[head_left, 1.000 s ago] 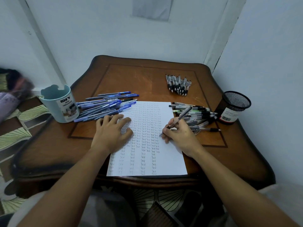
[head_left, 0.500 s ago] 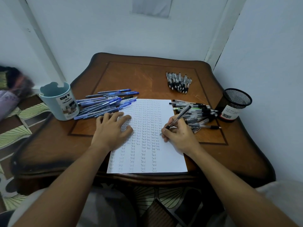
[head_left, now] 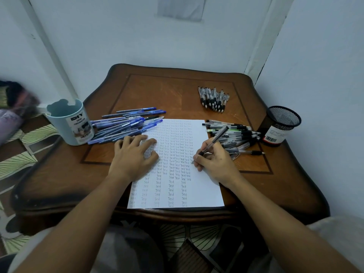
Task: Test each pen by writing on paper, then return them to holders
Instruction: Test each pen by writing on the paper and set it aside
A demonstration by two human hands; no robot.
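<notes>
The left hand [head_left: 134, 156] lies flat, fingers spread, pinning the paper [head_left: 177, 164] on the desk [head_left: 177, 91]. The right hand [head_left: 214, 160] pinches a black pen [head_left: 214, 139], tip at the rightmost column; keep the sheet steady and write lightly.

Pen piles flanked the paper [head_left: 177, 190]

Blue pens [head_left: 126, 126] crowded its left, black pens [head_left: 234, 134] its right; beyond its far edge bare table [head_left: 167, 95] lay open.
</notes>
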